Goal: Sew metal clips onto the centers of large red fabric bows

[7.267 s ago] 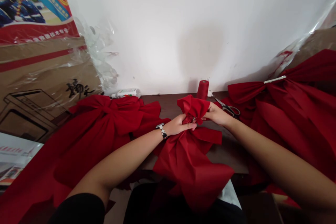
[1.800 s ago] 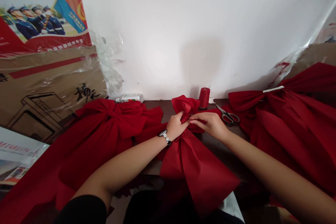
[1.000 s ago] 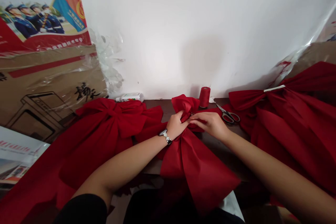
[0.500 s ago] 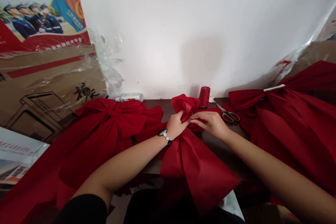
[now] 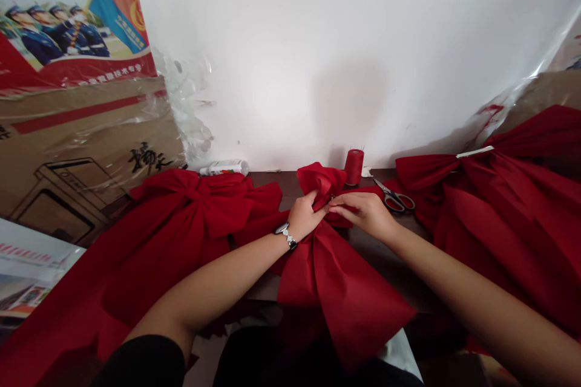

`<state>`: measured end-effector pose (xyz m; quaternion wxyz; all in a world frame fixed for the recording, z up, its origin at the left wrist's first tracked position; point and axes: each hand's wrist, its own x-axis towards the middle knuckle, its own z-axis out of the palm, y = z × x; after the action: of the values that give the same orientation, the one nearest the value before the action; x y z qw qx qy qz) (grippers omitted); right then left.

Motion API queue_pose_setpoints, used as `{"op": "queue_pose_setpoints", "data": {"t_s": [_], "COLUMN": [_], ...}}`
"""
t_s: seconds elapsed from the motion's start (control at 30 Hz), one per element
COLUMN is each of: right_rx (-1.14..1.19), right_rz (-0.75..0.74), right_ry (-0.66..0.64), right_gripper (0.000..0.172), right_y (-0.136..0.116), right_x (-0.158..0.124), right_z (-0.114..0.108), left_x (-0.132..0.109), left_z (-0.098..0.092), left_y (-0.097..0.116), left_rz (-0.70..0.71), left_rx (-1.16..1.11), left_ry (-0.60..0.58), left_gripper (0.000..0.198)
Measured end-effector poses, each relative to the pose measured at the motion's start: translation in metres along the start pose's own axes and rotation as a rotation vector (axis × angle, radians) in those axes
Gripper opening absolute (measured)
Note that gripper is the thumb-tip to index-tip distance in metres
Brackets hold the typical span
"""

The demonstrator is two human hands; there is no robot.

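The gathered cloth [image 5: 340, 284] in the left hand [image 5: 305, 217] is plain deep red; the thread spool [image 5: 354, 168] beyond the right hand [image 5: 363, 210] matches it. Left of the left hand, the bottle [image 5: 229, 167] is mostly white, the carton [image 5: 97, 145] brown with a red stripe and black line drawing.

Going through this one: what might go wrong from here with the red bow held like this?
The left grip clasps the red bow at its gathered middle, beside the right grip; if it eased, the folds might spread.

The bow's lower end hangs past the table edge over the lap, so it could snag or pull.

The scissors lie just beyond the right wrist, near the spool of red thread; a sideways move might knock them.
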<state>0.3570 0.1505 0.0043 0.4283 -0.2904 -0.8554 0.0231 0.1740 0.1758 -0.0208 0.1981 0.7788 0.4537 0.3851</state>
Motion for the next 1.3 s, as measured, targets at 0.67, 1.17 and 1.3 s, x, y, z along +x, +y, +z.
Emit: {"op": "queue_pose_setpoints", "data": {"t_s": [0.67, 1.17, 1.3], "right_rx": [-0.044, -0.1, -0.114], "right_rz": [0.002, -0.024, -0.028], "right_ry": [-0.015, -0.027, -0.026], "right_gripper": [0.016, 0.014, 0.014], "right_y": [-0.0003, 0.0024, 0.0018], "right_x": [0.0002, -0.0015, -0.0005], "right_z": [0.0009, 0.0035, 0.0017], "left_x": [0.001, 0.0002, 0.0004], "left_z": [-0.0003, -0.0007, -0.0002], "left_y": [-0.0003, 0.0025, 0.0013], "left_rz": [-0.007, -0.022, -0.004], "left_rx": [0.0, 0.003, 0.004], "left_ry": [-0.002, -0.005, 0.0], "left_gripper": [0.016, 0.015, 0.015]}}
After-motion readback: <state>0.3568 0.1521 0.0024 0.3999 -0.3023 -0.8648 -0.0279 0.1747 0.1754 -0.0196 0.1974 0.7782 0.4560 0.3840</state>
